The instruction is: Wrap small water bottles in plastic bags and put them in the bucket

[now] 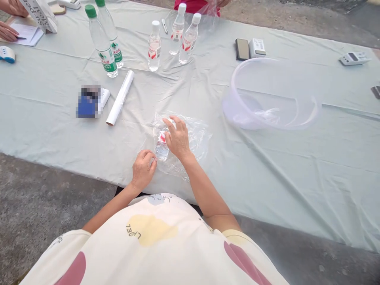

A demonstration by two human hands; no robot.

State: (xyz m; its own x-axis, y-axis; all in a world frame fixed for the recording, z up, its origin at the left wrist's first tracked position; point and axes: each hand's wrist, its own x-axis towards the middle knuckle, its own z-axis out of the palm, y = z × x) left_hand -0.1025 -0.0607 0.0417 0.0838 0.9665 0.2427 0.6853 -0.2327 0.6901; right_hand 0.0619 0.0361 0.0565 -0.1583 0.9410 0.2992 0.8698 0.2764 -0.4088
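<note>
A small water bottle (pixel 162 145) with a red and white label lies inside a clear plastic bag (pixel 194 139) near the table's front edge. My right hand (pixel 177 138) rests on the bottle through the bag, fingers curled over it. My left hand (pixel 143 168) sits just left of the bag's near corner, fingers pinched together on the plastic edge.
Pale green cloth covers the table (pixel 297 170). A clear plastic basin (pixel 271 95) stands to the right. A white roll (pixel 120 97) and a blue and white box (pixel 90 101) lie to the left. Several water bottles (pixel 154 45) stand behind. Another person's hands (pixel 8 31) are far left.
</note>
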